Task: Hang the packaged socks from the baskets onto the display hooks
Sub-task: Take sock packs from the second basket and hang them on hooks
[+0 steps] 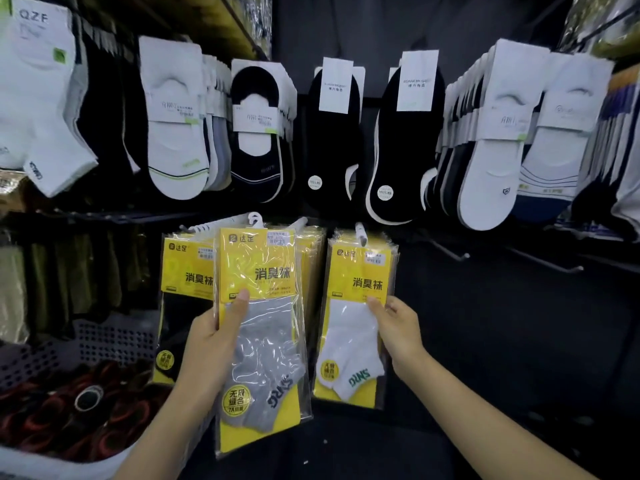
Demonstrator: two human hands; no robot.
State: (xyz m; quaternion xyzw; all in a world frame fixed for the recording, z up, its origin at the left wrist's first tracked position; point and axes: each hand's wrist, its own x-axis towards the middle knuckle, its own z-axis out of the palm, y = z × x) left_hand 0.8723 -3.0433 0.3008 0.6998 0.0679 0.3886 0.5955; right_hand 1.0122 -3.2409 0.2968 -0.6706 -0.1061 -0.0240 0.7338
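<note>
- Lower left, nearest: a grey perforated basket [114, 337] is seen, filled with dark bundles edged in red.
- The left hand [207, 344] is closed round the left edge of the grey-sock packet [263, 341]; the thumb is pressed flat on its front and the fingers are hidden behind.
- The packet is held upright, long axis near vertical and tipped slightly. Its yellow header is uppermost and its top edge is just at the white hook tip [254, 220]. Whether it is threaded on cannot be told.
- Header print: "达足", "消臭袜". Round yellow badge near the bottom: "无骨缝合 7A抗菌". The grey sock's toe is pointed down-left; "SNRG" is printed on it.
- The right hand [398, 327] is curled on the right edge of the white-sock packet [356, 327], fingertips on its front. This packet is hung from its own hook [360, 233], long axis vertical, with the same header print and green "SNRG".
- Behind the left hand a black-sock packet [176, 306] is hung upright.
- Further right, bare hooks [543, 261] are seen.
- Upper row: carded no-show socks [176, 133] in white, black and grey are hung toes down. "QZF" is read on a card [33, 16] at top left.
</note>
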